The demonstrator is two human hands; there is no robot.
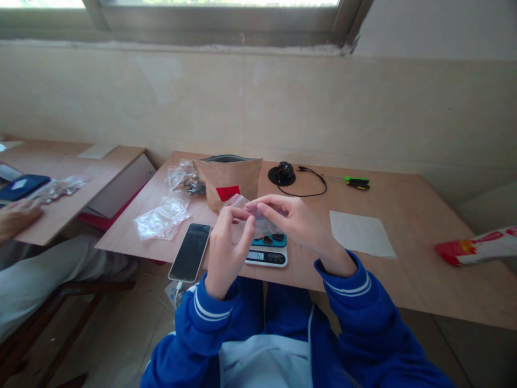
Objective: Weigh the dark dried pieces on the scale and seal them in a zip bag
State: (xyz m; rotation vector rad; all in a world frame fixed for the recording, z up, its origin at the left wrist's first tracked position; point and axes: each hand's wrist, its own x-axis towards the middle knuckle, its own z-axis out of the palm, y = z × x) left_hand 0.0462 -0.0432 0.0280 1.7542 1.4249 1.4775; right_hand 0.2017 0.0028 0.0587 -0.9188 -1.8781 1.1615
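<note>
Between my two hands hangs a clear zip bag (264, 226) with a red stripe along its top. My left hand (231, 242) pinches the bag near its upper edge, thumb against fingers. From the other side my right hand (291, 220) grips the same edge with thumb and forefinger. Under them sits a digital scale (278, 260) with a lit display and a blue top, where small dark pieces lie, partly hidden by the bag. Behind my hands stands an open brown paper pouch (228, 178) with a red label. A smartphone (190, 252) lies left of the scale.
Clear empty bags (161, 218) and filled bags (186, 178) lie at the left. A black round-based device (283, 173) with a cable, a screwdriver (356, 182), white paper (361, 233) and a red-white packet (476, 245) lie rightward. Another person's hand (20, 217) rests at the neighbouring table.
</note>
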